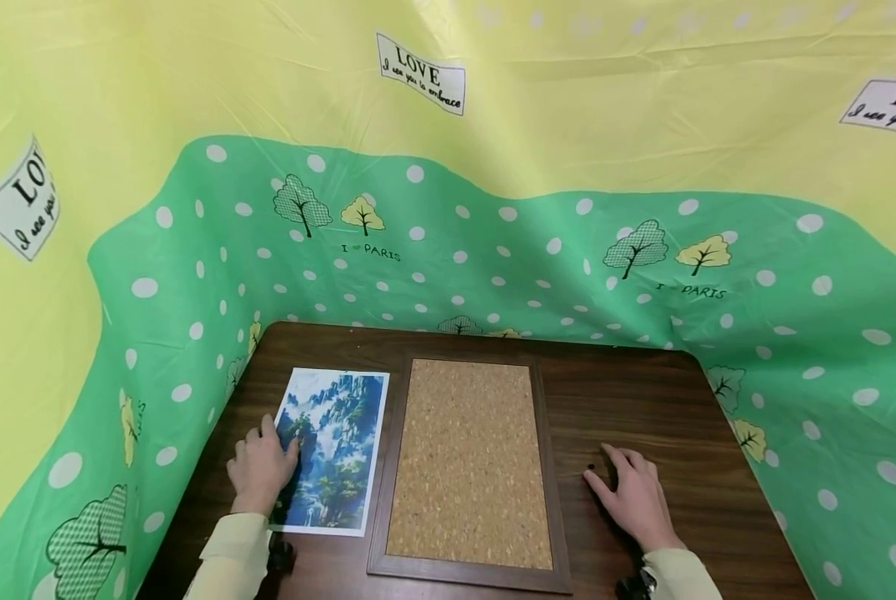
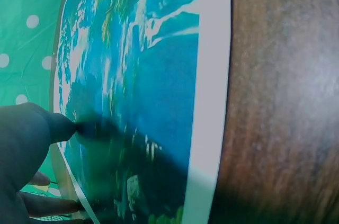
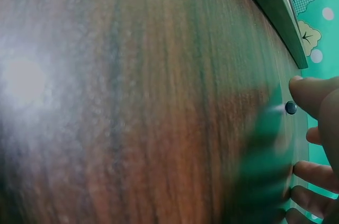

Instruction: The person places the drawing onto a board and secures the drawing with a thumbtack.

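Observation:
A printed landscape picture (image 1: pixel 335 450) with a white border lies flat at the left of the table, blue mountains and mist on it. My left hand (image 1: pixel 258 468) rests at its left edge, thumb over the sheet and other fingers spread. In the middle lies a cork board (image 1: pixel 470 467) in a dark wooden frame. To its right, my right hand (image 1: pixel 635 500) is over the bare wood with loosely bent fingers. Close to that hand's thumb tip sits a small black-headed pin (image 3: pixel 291 107), its thin shiny shaft pointing away from the thumb. Neither hand holds anything.
The dark wooden table (image 1: pixel 605 383) has rounded far corners. A yellow and green curtain (image 1: pixel 493 225) with dots and trees hangs close around its back and sides. The board's frame (image 1: pixel 554 500) forms a raised edge between the hands.

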A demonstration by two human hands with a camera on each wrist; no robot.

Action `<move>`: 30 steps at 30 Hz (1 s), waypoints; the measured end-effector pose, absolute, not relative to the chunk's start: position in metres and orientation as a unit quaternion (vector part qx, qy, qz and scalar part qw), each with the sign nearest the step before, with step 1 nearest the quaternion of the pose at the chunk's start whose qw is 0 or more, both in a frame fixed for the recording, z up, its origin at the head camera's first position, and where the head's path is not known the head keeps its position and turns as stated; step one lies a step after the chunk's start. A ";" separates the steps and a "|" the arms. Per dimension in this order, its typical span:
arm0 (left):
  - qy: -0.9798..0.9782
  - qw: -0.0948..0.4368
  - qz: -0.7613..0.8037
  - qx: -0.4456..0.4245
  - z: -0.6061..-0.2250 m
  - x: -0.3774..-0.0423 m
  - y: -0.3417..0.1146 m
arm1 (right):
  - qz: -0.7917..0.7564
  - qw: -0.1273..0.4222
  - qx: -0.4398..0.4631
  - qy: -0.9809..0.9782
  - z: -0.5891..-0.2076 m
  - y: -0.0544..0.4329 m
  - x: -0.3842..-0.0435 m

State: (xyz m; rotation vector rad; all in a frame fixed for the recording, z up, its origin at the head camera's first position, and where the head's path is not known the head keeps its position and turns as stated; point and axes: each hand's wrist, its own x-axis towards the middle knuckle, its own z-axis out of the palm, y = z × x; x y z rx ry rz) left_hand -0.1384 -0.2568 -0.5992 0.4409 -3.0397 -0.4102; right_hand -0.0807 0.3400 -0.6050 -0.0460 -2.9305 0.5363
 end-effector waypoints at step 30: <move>-0.954 -0.002 -0.223 0.201 -0.589 -0.145 -0.274 | 0.233 0.137 0.023 -0.962 -0.610 0.341 -0.088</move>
